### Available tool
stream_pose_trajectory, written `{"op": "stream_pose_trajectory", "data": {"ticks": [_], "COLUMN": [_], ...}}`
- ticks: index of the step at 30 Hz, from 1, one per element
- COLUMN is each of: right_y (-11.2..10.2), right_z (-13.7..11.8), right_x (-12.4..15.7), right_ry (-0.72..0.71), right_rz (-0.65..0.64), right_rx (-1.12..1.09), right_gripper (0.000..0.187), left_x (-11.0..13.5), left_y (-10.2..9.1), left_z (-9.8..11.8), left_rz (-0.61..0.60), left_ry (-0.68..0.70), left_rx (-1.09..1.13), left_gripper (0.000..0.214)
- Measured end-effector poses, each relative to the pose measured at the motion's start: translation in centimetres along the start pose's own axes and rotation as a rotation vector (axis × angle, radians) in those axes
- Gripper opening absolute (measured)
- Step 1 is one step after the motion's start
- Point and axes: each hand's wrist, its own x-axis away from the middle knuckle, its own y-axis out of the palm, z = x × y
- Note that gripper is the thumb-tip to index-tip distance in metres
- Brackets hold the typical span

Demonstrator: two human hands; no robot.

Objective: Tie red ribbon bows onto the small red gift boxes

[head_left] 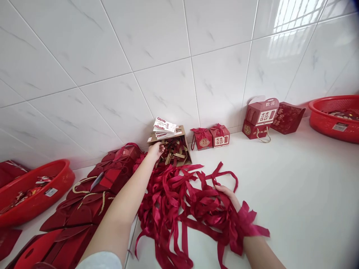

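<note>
My left hand [156, 150] reaches forward into an open brown cardboard box [183, 132] by the wall, fingers curled on something I cannot make out among gold and dark ribbons inside. White and red cards [164, 127] rest on the box's rim. My right hand [227, 195] lies on a big tangled pile of red satin ribbons [179, 198], fingers curled into the strands, with ribbons draped over the wrist.
Flat red gift boxes with rope handles [92, 198] are piled at the left. Red plastic baskets sit at the far left [36, 203] and far right [336, 117]. Two small finished red boxes [210, 137] and larger red boxes [262, 116] stand along the tiled wall.
</note>
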Motion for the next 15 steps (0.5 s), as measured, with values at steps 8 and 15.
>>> {"op": "stream_pose_trajectory", "data": {"ticks": [8, 15], "right_y": [0.2, -0.1], "right_z": [0.2, 0.0], "right_x": [-0.2, -0.5], "right_ry": [-0.011, -0.131], "right_rz": [-0.009, 0.022], "right_rx": [0.008, 0.084], "right_gripper": [0.02, 0.039], "left_x": [0.3, 4.2], "left_y": [1.7, -0.4], "left_z": [0.2, 0.2], "left_rz": [-0.055, -0.121], "left_ry": [0.189, 0.283], "left_rx": [0.087, -0.273], "left_gripper": [0.031, 0.027]}}
